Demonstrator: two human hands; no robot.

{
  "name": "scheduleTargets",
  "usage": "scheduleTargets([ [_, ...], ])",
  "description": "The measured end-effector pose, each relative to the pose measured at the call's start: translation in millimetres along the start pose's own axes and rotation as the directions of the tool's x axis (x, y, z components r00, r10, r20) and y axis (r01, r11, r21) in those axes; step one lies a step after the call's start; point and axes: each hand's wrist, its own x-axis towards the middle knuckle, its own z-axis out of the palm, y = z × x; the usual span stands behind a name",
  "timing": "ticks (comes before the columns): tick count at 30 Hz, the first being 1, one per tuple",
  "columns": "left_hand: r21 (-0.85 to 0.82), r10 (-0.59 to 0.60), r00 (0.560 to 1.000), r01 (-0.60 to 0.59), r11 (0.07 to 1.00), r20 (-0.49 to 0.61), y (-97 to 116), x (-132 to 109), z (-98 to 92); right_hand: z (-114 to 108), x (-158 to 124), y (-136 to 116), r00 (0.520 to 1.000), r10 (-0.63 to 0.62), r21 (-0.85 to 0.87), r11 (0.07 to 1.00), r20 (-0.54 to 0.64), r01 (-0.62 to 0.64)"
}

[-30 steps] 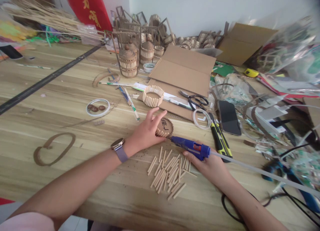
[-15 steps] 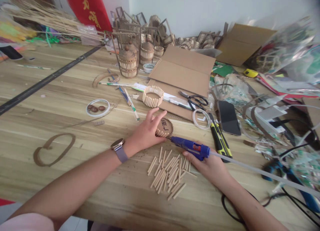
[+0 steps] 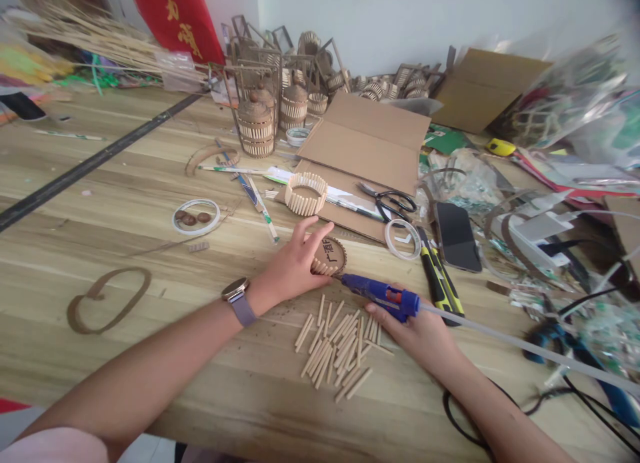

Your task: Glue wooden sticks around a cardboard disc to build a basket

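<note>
I am working at the middle of the frame, where a round cardboard disc (image 3: 334,253) is lying on the wooden table (image 3: 225,383), partly hidden behind my left hand (image 3: 293,263). That hand is arching over the disc's left side, fingers spread and thumb reaching to the near edge; whether it is pinching anything there, I cannot tell. My right hand (image 3: 425,333) is gripping a blue glue gun (image 3: 383,293), right of centre, and its nozzle is sitting just beside my thumb, at the near edge of the disc.

I judge that I am gluing short sticks around the rim: a few pale ones are already lining the near edge. The next move, I think, is calling for a steady nozzle, a small dab of glue, and then one of the loose sticks (image 3: 337,349) scattered below.

The gun is pointing left in the picture, its long axis sloping gently from the nozzle down toward the right, and the white glue stick (image 3: 500,333) is trailing on toward the right edge. The disc, being round, is showing no long axis; its lettered face is turning upward.
</note>
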Motion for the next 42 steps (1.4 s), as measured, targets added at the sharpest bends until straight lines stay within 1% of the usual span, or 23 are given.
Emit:
scheduleTargets([
  [3, 0.000, 0.006, 1.000, -0.006, 1.000, 0.000, -0.1, 0.0, 0.1, -2.4, 2.6, -0.8, 0.998, 0.037, 0.032, 0.999, -0.040, -0.036],
  [7, 0.005, 0.004, 1.000, -0.004, 1.000, 0.002, 0.2, 0.2, 0.3, -7.3, 8.7, 2.3, 0.979, 0.183, 0.150, 0.974, -0.089, -0.169],
  [9, 0.020, 0.007, 1.000, -0.007, 1.000, 0.005, 0.4, 0.4, 0.2, -9.2, 11.8, 3.7, 0.963, 0.268, 0.267, 0.931, -0.030, -0.250],
  [11, 0.039, 0.011, 1.000, -0.011, 0.999, 0.009, 0.6, 0.5, 0.0, -10.7, 14.9, 3.6, 0.944, 0.321, 0.399, 0.857, 0.080, -0.325],
  [13, 0.046, 0.012, 1.000, -0.012, 0.999, 0.011, 0.7, 0.5, -0.2, -12.8, 17.8, 2.9, 0.928, 0.337, 0.510, 0.776, 0.160, -0.370],
  [15, 0.038, 0.009, 1.000, -0.009, 0.999, 0.010, 0.6, 0.4, -0.4, -15.8, 20.2, 4.2, 0.920, 0.340, 0.570, 0.725, 0.194, -0.388],
  [16, 0.034, 0.008, 1.000, -0.009, 0.999, 0.008, 0.6, 0.3, -0.4, -17.7, 20.9, 6.1, 0.917, 0.340, 0.568, 0.721, 0.208, -0.396],
  [17, 0.032, 0.009, 1.000, -0.009, 0.999, 0.007, 0.5, 0.1, -0.5, -19.8, 21.2, 8.7, 0.915, 0.342, 0.538, 0.741, 0.214, -0.402],
  [18, 0.032, 0.010, 1.000, -0.011, 0.999, 0.007, 0.5, 0.0, -0.5, -22.0, 21.0, 11.7, 0.917, 0.343, 0.478, 0.783, 0.202, -0.398],
  [19, 0.035, 0.013, 1.000, -0.013, 0.999, 0.006, 0.6, -0.1, -0.5, -24.2, 20.3, 14.7, 0.928, 0.340, 0.388, 0.843, 0.155, -0.373],
  [20, 0.038, 0.014, 1.000, -0.014, 0.999, 0.005, 0.7, -0.1, -0.6, -26.4, 19.1, 16.9, 0.947, 0.316, 0.267, 0.908, 0.066, -0.322],
  [21, 0.041, 0.013, 1.000, -0.014, 0.999, 0.006, 0.8, -0.1, -0.7, -28.4, 17.6, 18.0, 0.966, 0.252, 0.125, 0.962, -0.051, -0.245],
  [22, 0.043, 0.011, 1.000, -0.011, 0.999, 0.007, 0.9, 0.0, -0.7, -30.2, 15.9, 17.5, 0.977, 0.143, -0.020, 0.989, -0.157, -0.148],
  [23, 0.046, 0.009, 1.000, -0.009, 0.999, 0.007, 1.0, 0.1, -0.8, -31.4, 14.2, 15.4, 0.976, 0.006, -0.145, 0.989, -0.219, -0.038],
  [24, 0.048, 0.007, 1.000, -0.007, 0.999, 0.007, 1.2, 0.3, -0.9, -31.9, 12.5, 11.8, 0.965, -0.134, -0.232, 0.969, -0.225, 0.081],
  [25, 0.050, 0.006, 1.000, -0.007, 0.999, 0.006, 1.2, 0.4, -0.9, -31.5, 11.1, 7.1, 0.948, -0.261, -0.276, 0.939, -0.184, 0.205],
  [27, 0.052, 0.005, 1.000, -0.005, 0.999, 0.008, 1.3, 0.7, -1.1, -27.7, 9.0, -3.0, 0.896, -0.442, -0.256, 0.870, -0.030, 0.421],
  [29, 0.050, 0.002, 1.000, -0.003, 0.999, 0.010, 1.4, 0.8, -1.4, -20.5, 8.4, -11.0, 0.823, -0.561, -0.232, 0.793, 0.086, 0.564],
  [31, 0.051, 0.001, 1.000, -0.002, 0.999, 0.012, 1.5, 0.8, -1.7, -12.0, 9.4, -15.9, 0.762, -0.629, -0.245, 0.722, 0.154, 0.647],
  [33, 0.055, 0.006, 1.000, -0.007, 0.998, 0.009, 1.4, 0.8, -1.7, -4.8, 11.9, -19.3, 0.729, -0.652, -0.276, 0.676, 0.208, 0.684],
  [37, 0.055, 0.010, 1.000, -0.010, 0.998, 0.006, -0.1, 0.8, -0.8, 3.0, 19.7, -29.4, 0.694, -0.626, -0.320, 0.616, 0.355, 0.719],
  [40, 0.055, 0.013, 1.000, -0.013, 0.998, 0.007, -1.3, 0.9, -0.4, 5.2, 24.4, -38.6, 0.644, -0.620, -0.373, 0.526, 0.448, 0.765],
  [42, 0.056, 0.013, 1.000, -0.014, 0.998, 0.013, -1.5, 1.2, -0.6, 5.2, 25.5, -43.3, 0.632, -0.616, -0.428, 0.467, 0.471, 0.774],
])
